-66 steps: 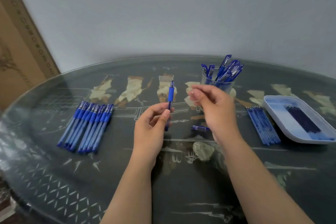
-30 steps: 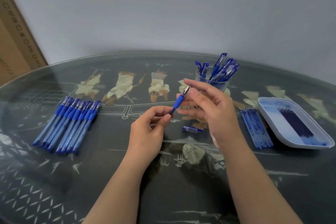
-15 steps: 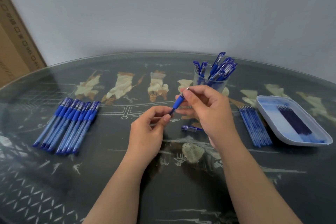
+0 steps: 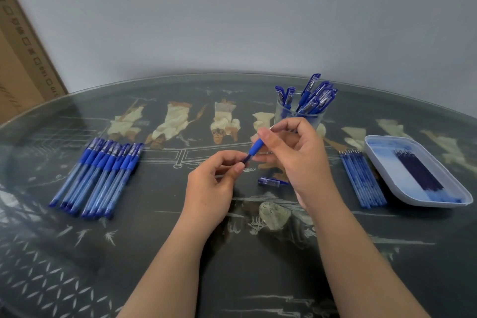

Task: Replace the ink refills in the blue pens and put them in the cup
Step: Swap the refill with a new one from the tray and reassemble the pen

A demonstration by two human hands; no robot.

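Both hands hold one blue pen [image 4: 255,148] above the middle of the table. My left hand [image 4: 214,188] grips its barrel end, which is hidden in the fingers. My right hand [image 4: 296,152] pinches the tip end beyond the blue rubber grip. The pen's cap [image 4: 271,181] lies on the table just below the hands. A clear cup [image 4: 299,112] behind my right hand holds several capped blue pens. A row of several blue pens [image 4: 99,175] lies at the left.
Several blue refills [image 4: 362,178] lie in a row at the right, beside a white tray [image 4: 387,162] with dark refills [image 4: 419,171] in it. The dark glass-topped table [image 4: 180,253] is oval. A cardboard box [image 4: 18,64] leans at the far left.
The pen has tilted from upright toward the right. My right hand has closed onto its tip end. The view has shifted slightly.
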